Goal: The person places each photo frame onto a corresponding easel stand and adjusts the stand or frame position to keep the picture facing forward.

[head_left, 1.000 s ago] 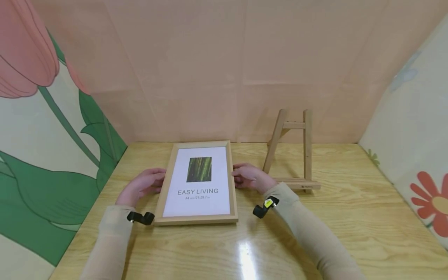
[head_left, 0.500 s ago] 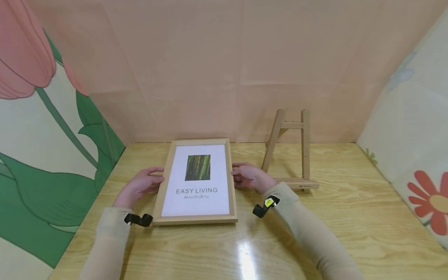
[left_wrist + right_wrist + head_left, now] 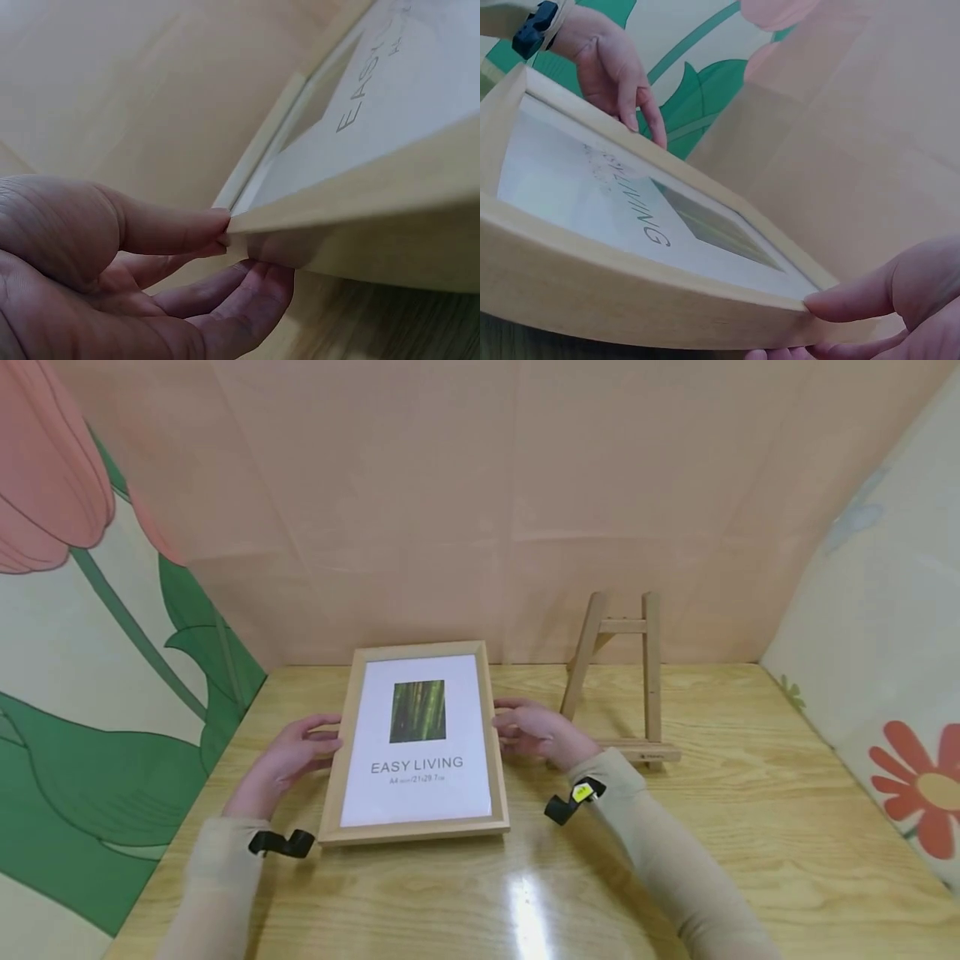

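A light wooden picture frame (image 3: 416, 847) is held between my two hands, its far end raised and its near edge low over the table. Behind its pane lies a white sheet with a green forest picture and the words "EASY LIVING". My left hand (image 3: 288, 760) grips the left side; in the left wrist view its thumb (image 3: 172, 227) presses the edge while fingers curl underneath. On the opposite side my right hand (image 3: 542, 735) grips likewise, thumb (image 3: 855, 298) on the edge and fingertips showing below. The fingers' ends under the frame are partly hidden.
To the right of the frame stands a small wooden easel (image 3: 651, 685) with a ledge, close behind my right hand. A pink cloth wall (image 3: 420, 527) rises behind the wooden table (image 3: 420, 902). Painted flower panels (image 3: 82, 760) flank both sides.
The picture frame's far end has risen and tilted up toward me, and it has shifted slightly left. Both hands keep hold of its sides and move with it. The easel stays put.
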`<state>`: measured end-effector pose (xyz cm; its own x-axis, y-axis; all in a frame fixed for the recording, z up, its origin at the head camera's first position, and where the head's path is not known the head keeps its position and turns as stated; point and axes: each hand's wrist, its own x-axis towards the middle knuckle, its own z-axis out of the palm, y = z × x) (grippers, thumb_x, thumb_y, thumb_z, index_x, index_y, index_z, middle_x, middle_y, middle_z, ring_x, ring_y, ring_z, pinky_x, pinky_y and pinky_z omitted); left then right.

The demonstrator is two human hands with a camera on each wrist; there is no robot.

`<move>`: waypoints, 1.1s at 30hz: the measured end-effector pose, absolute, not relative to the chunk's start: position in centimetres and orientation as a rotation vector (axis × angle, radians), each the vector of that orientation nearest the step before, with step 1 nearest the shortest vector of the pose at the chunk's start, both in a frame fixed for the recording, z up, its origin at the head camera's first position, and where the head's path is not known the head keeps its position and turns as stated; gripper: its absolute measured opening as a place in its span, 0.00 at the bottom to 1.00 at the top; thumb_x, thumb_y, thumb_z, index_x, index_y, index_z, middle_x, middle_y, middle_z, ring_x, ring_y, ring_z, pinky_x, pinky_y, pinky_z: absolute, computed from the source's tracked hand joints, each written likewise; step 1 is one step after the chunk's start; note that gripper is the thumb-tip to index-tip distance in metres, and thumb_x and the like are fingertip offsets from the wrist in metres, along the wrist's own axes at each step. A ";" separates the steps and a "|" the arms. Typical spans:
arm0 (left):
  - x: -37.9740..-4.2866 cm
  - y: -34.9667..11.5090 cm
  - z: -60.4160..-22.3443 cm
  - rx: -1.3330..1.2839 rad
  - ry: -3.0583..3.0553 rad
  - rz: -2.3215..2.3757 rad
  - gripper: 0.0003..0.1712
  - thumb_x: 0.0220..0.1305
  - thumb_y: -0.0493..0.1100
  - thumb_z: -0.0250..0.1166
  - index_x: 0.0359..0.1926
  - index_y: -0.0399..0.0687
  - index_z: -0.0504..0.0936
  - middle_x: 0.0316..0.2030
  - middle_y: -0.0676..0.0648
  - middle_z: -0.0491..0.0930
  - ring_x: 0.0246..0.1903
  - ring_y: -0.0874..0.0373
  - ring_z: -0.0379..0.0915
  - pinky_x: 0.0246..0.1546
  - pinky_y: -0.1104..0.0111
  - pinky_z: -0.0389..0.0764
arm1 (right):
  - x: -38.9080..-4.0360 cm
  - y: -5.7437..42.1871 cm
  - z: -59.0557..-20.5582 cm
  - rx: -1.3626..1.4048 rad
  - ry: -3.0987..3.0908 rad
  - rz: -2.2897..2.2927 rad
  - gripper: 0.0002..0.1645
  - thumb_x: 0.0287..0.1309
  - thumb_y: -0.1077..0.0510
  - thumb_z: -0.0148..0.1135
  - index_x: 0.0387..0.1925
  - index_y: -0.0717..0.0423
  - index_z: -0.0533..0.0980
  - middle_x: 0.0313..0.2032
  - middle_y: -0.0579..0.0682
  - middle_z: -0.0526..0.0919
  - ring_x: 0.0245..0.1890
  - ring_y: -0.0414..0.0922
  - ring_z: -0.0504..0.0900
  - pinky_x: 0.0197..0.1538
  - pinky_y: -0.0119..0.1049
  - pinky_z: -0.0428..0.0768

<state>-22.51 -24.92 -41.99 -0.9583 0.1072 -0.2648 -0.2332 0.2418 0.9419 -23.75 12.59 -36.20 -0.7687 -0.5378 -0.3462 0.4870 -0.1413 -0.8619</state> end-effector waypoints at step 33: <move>-22.8 -23.1 -39.4 -0.017 2.252 2.171 0.34 0.63 0.30 0.62 0.69 0.41 0.63 0.62 0.32 0.66 0.52 0.55 0.73 0.50 0.69 0.78 | -27.9 13.4 -37.5 -0.083 1.744 -2.118 0.35 0.65 0.71 0.51 0.71 0.51 0.58 0.58 0.58 0.67 0.48 0.48 0.74 0.59 0.51 0.68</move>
